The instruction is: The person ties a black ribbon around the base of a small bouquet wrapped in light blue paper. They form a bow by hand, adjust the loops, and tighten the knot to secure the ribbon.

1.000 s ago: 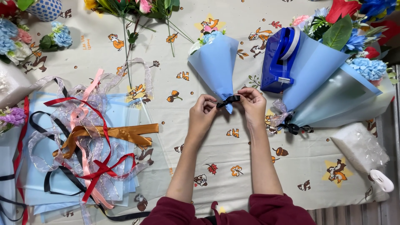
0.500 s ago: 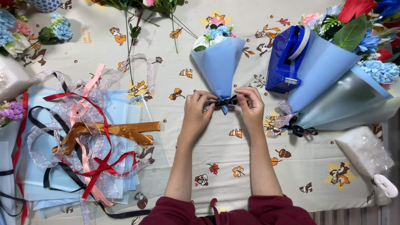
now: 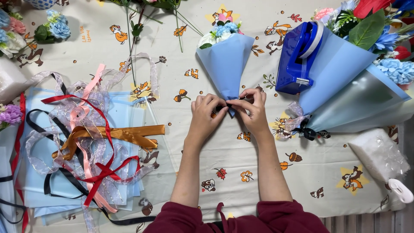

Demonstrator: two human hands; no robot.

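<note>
A small bouquet wrapped in a blue paper cone lies on the patterned tablecloth, flowers pointing away from me. My left hand and my right hand meet at the cone's narrow bottom tip. Both pinch a dark ribbon tied there, and my fingers hide most of it.
A blue tape dispenser rests beside a larger blue-wrapped bouquet on the right. A pile of mixed ribbons over blue paper sheets lies at left. Loose flowers sit at the top left. A white plastic bag sits at lower right.
My hands have closed in toward each other at the cone's tip, and the dark ribbon bow seen between them earlier is now mostly covered by my fingers.
</note>
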